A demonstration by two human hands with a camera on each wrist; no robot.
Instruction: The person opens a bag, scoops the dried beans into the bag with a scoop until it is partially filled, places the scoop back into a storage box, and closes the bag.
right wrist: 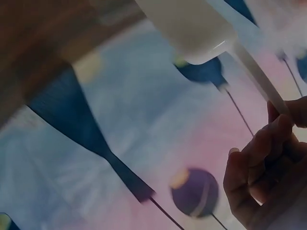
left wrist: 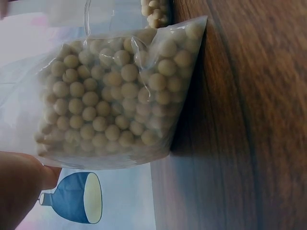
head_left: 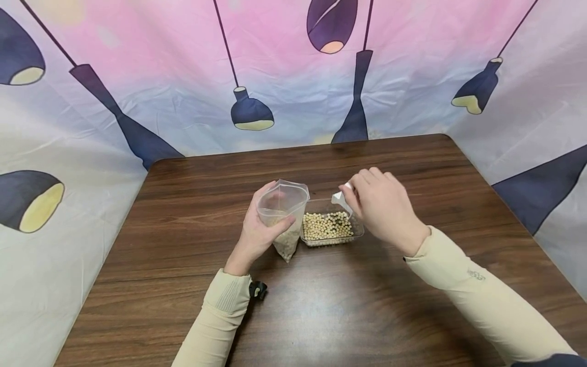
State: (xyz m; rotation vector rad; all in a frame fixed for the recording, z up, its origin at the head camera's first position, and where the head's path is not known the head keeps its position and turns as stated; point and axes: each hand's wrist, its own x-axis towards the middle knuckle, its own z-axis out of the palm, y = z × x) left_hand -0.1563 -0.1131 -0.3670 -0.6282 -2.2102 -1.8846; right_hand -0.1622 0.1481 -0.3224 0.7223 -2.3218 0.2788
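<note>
A clear plastic bag with pale round beans in its lower part stands with its mouth spread wide. My left hand holds it around the upper side, thumb in front. In the left wrist view the beans show through the bag, whose bottom meets the tabletop. My right hand grips the handle of a white plastic scoop, tilted over the right part of a clear plastic container. Yellow beans cover the container's bottom, with some dark ones at the right. The scoop's inside is hidden.
The container stands right beside the bag on a brown wood-grain table. A cloth backdrop printed with lamps hangs behind the table and at both sides. A black device sits at the left wrist.
</note>
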